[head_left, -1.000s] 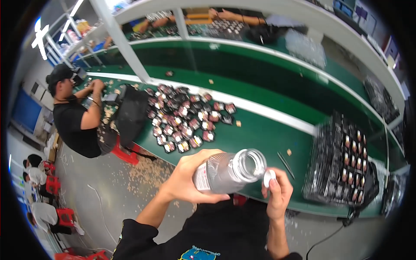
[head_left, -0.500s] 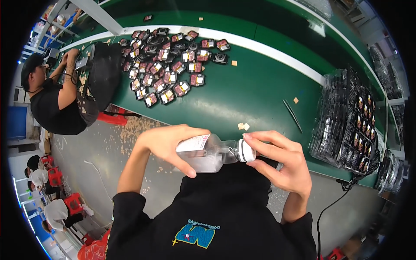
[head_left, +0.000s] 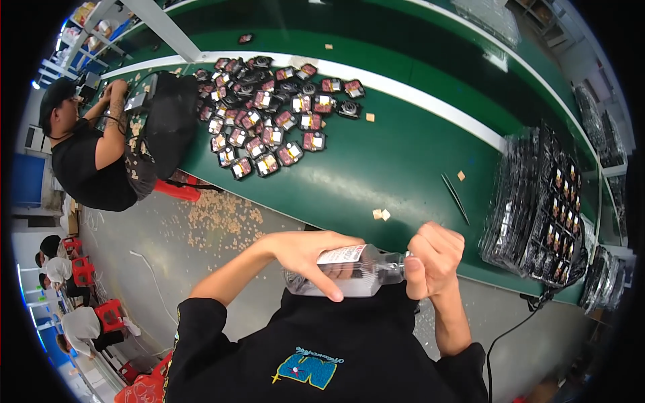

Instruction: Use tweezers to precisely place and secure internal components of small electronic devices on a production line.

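Observation:
A clear plastic bottle (head_left: 366, 277) with a white label lies on its side in front of my black shirt, over the table's near edge. My left hand (head_left: 306, 258) is wrapped round its body, thumb across the near side. At the neck end, my right hand (head_left: 435, 258) is closed in a fist. Its fingers hide nearly all of the white cap. Beyond the hands, two small tan squares (head_left: 381, 214) lie on the green table (head_left: 322, 195), and a pair of tweezers (head_left: 455, 198) rests farther right.
Many small black devices with labels (head_left: 269, 121) are heaped at the table's far left. Stacked clear and black plastic trays (head_left: 524, 201) stand at the right, with a cable hanging below. A co-worker (head_left: 91, 148) sits at the left. Tan scraps (head_left: 225, 218) litter the floor.
The bottle and both hands have shifted slightly right and nearer to me. My right hand went from holding the cap with its fingertips to a closed fist round it.

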The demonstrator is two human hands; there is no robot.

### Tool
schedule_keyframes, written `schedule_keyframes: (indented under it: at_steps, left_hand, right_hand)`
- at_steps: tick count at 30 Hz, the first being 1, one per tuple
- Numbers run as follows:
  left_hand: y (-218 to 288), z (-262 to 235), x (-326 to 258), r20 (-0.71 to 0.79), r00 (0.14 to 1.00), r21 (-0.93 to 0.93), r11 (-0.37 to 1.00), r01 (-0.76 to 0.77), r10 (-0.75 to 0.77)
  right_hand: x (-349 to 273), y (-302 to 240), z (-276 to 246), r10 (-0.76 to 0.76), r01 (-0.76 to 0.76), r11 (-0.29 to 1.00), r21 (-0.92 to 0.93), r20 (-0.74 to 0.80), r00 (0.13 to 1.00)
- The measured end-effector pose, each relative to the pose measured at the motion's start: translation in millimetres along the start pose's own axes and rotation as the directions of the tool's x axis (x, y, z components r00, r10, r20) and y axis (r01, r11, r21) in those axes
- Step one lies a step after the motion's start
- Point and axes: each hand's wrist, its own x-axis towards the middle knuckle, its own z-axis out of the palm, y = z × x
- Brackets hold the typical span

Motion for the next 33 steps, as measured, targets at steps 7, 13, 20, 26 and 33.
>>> schedule_keyframes:
  at_steps: [7, 13, 20, 26, 33]
  left_hand:
    - [49, 47, 5, -0.472, 0.764, 0.879, 0.299, 0.371, 0.441]
    - [84, 36, -1, -0.366, 0.726, 0.900, 0.022, 0.436, 0.582]
    - [254, -42, -40, -0.045, -0.021, 0.982, 0.048, 0.183, 0.999]
    - [432, -163, -30, -0.149, -0.351, 0.988, 0.127, -0.085, 0.924]
    - [496, -280, -34, 0.114, -0.063, 0.790, -0.052, 0.611, 0.991]
  right_hand:
    - [1, 9, -1, 0.583, -0.583, 0.812, 0.012, 0.001, 0.813]
    - [15, 12, -16, 0.651, -0.627, 0.745, 0.229, -0.043, 0.758]
    - [-9, 52, -15, 0.348, -0.494, 0.850, -0.181, -0.512, 0.785]
    - [-41, 61, -7, 0.329, -0.488, 0.756, -0.436, -0.391, 0.859]
    - [-43, 60, -4, 0.348, -0.482, 0.750, -0.453, -0.351, 0.870]
